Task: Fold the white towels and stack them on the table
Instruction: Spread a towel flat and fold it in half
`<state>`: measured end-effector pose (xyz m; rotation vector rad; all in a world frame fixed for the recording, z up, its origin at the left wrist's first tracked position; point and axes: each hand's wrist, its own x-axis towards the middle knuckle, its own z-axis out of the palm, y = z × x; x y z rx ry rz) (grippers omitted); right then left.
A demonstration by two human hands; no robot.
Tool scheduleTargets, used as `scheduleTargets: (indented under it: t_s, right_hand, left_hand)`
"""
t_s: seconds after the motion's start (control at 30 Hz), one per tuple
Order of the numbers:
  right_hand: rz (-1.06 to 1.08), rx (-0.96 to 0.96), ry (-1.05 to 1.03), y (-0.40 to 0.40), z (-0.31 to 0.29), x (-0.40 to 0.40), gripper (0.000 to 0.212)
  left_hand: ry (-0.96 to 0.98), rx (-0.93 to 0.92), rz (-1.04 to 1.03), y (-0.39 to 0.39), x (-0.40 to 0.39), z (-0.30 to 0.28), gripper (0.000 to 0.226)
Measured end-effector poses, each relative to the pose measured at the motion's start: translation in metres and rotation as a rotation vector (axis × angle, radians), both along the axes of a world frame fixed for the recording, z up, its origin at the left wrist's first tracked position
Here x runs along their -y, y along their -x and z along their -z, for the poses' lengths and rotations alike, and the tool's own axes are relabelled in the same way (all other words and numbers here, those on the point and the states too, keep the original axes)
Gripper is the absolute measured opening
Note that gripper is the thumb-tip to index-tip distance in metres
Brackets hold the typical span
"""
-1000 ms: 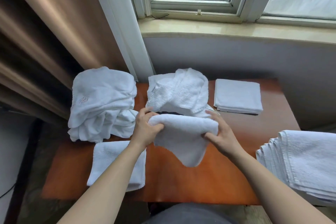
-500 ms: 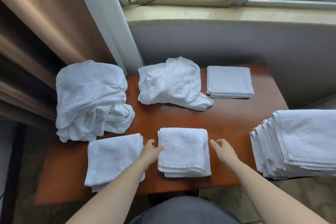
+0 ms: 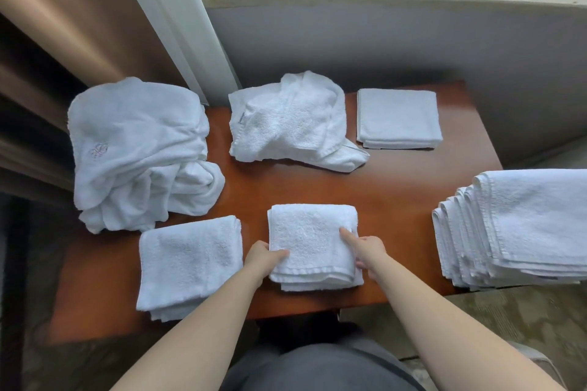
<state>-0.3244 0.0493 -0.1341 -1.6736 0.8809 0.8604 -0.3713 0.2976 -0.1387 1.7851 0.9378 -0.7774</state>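
A small folded white towel (image 3: 313, 238) lies flat on the brown table (image 3: 397, 187) near its front edge. My left hand (image 3: 265, 255) holds the towel's left edge, thumb on top and fingers hidden beneath. My right hand (image 3: 365, 247) holds the right edge, with the index finger stretched over the top and the thumb at the side. Another folded towel (image 3: 187, 263) lies just to the left. A third folded towel (image 3: 398, 117) sits at the back right. An unfolded towel (image 3: 286, 124) lies crumpled at the back middle.
A large crumpled white heap (image 3: 136, 152) with an embroidered mark fills the table's left side. A tall stack of folded towels (image 3: 524, 222) stands off the table's right edge. Curtains (image 3: 95, 25) hang at the left, and a wall under the windowsill runs behind.
A second ago both hands held the towel in the air, folding it. It then came down onto the table's front, the hands let go, and now they grip its two side edges.
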Motion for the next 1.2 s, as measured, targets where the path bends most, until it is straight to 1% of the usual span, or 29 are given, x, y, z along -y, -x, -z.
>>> scheduleTargets:
  t_s: [0.07, 0.1, 0.2, 0.3, 0.37, 0.43, 0.5, 0.53, 0.57, 0.6, 0.63, 0.67, 0.7, 0.8, 0.87, 0.97, 1.1, 1.2]
  right_hand:
    - [0.038, -0.032, -0.103, -0.001, -0.002, 0.007, 0.064]
    - [0.038, -0.046, -0.141, -0.002, -0.002, 0.009, 0.065]
    - [0.042, -0.041, -0.205, -0.003, -0.002, 0.013, 0.051]
    - [0.028, 0.05, -0.202, -0.002, 0.001, 0.017, 0.035]
    - [-0.066, 0.173, -0.112, 0.0, 0.005, 0.023, 0.029]
    - [-0.204, 0.271, 0.027, 0.002, 0.011, 0.031, 0.038]
    - [-0.335, 0.289, 0.167, 0.002, 0.015, 0.034, 0.042]
    - [-0.37, 0.283, 0.227, 0.002, 0.017, 0.034, 0.044]
    - [-0.385, 0.271, 0.275, 0.001, 0.018, 0.032, 0.05]
    - [-0.382, 0.252, 0.301, 0.0, 0.018, 0.03, 0.059]
    - [-0.364, 0.223, 0.3, -0.001, 0.018, 0.028, 0.066]
    - [-0.334, 0.185, 0.277, -0.001, 0.019, 0.025, 0.067]
    - [-0.292, 0.145, 0.244, -0.002, 0.02, 0.023, 0.063]
    - [-0.143, 0.054, 0.073, -0.006, 0.022, 0.025, 0.043]
    - [-0.096, 0.019, -0.033, -0.007, 0.022, 0.031, 0.044]
    - [-0.062, 0.022, -0.092, -0.006, 0.024, 0.04, 0.052]
    - [-0.027, 0.042, -0.167, -0.004, 0.016, 0.05, 0.045]
    - [-0.017, 0.036, -0.221, -0.007, 0.011, 0.054, 0.041]
  left_hand:
    - [-0.002, 0.012, -0.003, 0.001, -0.001, 0.001, 0.032]
    - [-0.01, 0.015, -0.004, 0.002, -0.002, 0.002, 0.033]
    - [-0.045, 0.036, -0.012, 0.004, 0.0, 0.002, 0.024]
    - [-0.103, 0.092, -0.029, 0.004, 0.003, -0.001, 0.014]
    - [-0.12, 0.12, -0.052, 0.004, 0.008, -0.003, 0.015]
    - [-0.114, 0.105, -0.062, 0.005, 0.014, -0.007, 0.019]
    - [-0.124, 0.039, -0.01, 0.009, 0.019, -0.007, 0.022]
    - [-0.15, 0.014, 0.035, 0.011, 0.021, -0.006, 0.021]
    - [-0.175, 0.0, 0.062, 0.012, 0.022, -0.006, 0.017]
    - [-0.183, -0.001, 0.063, 0.012, 0.022, -0.005, 0.023]
    - [-0.16, -0.009, 0.046, 0.011, 0.022, -0.003, 0.041]
    - [-0.114, -0.019, 0.023, 0.009, 0.023, -0.003, 0.058]
    - [-0.068, -0.032, 0.002, 0.007, 0.024, -0.003, 0.068]
    - [0.013, -0.106, -0.053, -0.001, 0.028, -0.001, 0.071]
    - [0.055, -0.142, -0.115, -0.005, 0.029, 0.0, 0.068]
    - [0.132, -0.154, -0.186, -0.008, 0.031, 0.004, 0.05]
    - [0.283, -0.134, -0.223, -0.007, 0.039, 0.002, 0.035]
    - [0.337, -0.087, -0.256, -0.008, 0.04, -0.007, 0.035]
